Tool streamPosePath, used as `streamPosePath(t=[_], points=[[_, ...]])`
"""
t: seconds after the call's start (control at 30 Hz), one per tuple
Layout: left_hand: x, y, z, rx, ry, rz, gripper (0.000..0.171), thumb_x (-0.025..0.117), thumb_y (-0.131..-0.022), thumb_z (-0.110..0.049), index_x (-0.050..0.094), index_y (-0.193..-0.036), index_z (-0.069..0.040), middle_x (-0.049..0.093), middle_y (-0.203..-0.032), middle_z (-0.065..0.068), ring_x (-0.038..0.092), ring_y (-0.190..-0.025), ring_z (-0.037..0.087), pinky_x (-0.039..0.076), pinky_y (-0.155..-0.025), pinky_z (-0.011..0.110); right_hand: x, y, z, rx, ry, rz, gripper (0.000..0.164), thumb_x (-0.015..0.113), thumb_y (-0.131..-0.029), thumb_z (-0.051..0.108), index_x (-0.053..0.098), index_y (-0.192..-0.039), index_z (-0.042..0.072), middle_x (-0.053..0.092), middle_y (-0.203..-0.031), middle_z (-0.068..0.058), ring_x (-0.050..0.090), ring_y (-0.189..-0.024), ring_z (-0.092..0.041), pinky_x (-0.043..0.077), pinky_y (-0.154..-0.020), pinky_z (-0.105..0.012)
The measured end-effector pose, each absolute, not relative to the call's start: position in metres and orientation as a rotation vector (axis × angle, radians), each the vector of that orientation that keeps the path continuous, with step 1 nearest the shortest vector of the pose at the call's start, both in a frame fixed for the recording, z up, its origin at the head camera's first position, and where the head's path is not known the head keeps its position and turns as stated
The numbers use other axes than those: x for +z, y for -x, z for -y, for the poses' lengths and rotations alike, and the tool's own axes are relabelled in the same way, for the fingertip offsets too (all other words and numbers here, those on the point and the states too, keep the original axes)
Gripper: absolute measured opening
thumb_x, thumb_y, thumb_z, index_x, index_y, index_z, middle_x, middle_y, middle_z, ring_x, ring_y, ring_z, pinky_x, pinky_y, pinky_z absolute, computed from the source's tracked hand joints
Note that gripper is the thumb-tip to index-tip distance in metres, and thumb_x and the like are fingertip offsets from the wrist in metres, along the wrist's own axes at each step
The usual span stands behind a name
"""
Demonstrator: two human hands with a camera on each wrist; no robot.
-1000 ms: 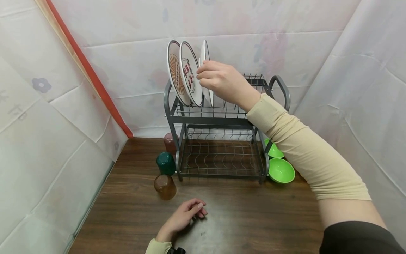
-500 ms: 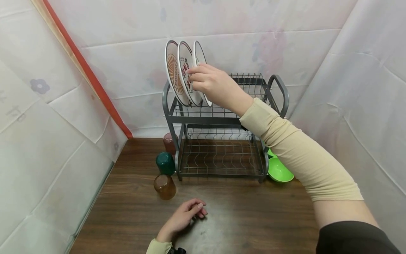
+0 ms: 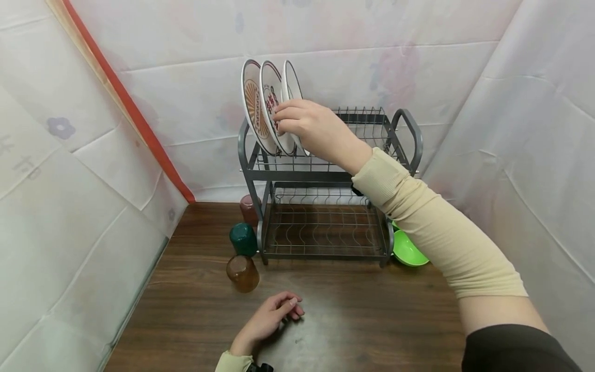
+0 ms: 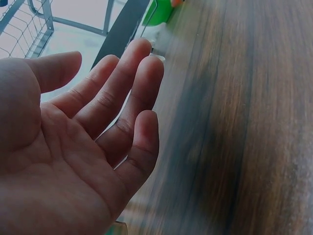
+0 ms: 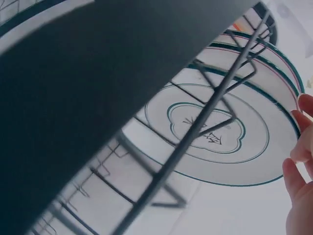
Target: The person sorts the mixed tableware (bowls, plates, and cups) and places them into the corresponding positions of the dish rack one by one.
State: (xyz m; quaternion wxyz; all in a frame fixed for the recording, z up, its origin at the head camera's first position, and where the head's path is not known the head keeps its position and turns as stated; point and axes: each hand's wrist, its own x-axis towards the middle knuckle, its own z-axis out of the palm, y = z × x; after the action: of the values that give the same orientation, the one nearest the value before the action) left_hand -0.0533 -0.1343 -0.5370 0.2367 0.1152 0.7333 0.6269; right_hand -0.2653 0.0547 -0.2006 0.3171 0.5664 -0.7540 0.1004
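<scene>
Rack (image 3: 307,177): dark grey metal, smooth coated frame, low sheen; tiers are thin metal wire. Plates (image 3: 251,98): white, smooth, hard and glossy, look like glazed ceramic, printed faces. Table (image 3: 372,310): dark wood-grain top, smooth, soft sheen. Amber cup (image 3: 243,275), teal cup (image 3: 243,239), pink cup (image 3: 249,209): see-through, shiny; glass or plastic, can't tell. Green bowl (image 3: 408,250): looks like smooth, glossy plastic. Beige sleeve (image 3: 446,227): matt, wrinkled cloth. Wall sheets (image 3: 344,26): thin, creased, slight sheen.
</scene>
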Motion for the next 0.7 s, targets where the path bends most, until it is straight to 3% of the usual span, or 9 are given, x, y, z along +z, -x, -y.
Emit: streamPosePath(t=[0.3,0.7], points=[[-0.538,0.053,0.136,1.725,-0.311,-2.012,0.038,0.045,-0.107,-0.026,0.059,-0.123,0.006,0.071,-0.101,0.013,0.066,-0.091,0.031,0.051,-0.076,0.035,-0.207,0.246,-0.057,0.490,-1.474,1.937,0.027,0.049,-0.095,-0.010,0.073,-0.093,0.002,0.071,-0.112,-0.011,0.061,-0.115,-0.026,0.042,-0.103,-0.029],[-0.537,0.055,0.140,1.709,-0.311,-2.047,0.038,0.047,-0.107,-0.027,0.059,-0.122,0.006,0.070,-0.100,0.013,0.066,-0.091,0.031,0.052,-0.080,0.037,-0.241,0.194,-0.082,0.859,-1.417,1.824,0.023,0.058,-0.084,-0.013,0.074,-0.092,0.002,0.073,-0.102,-0.011,0.065,-0.102,-0.025,0.047,-0.098,-0.032]])
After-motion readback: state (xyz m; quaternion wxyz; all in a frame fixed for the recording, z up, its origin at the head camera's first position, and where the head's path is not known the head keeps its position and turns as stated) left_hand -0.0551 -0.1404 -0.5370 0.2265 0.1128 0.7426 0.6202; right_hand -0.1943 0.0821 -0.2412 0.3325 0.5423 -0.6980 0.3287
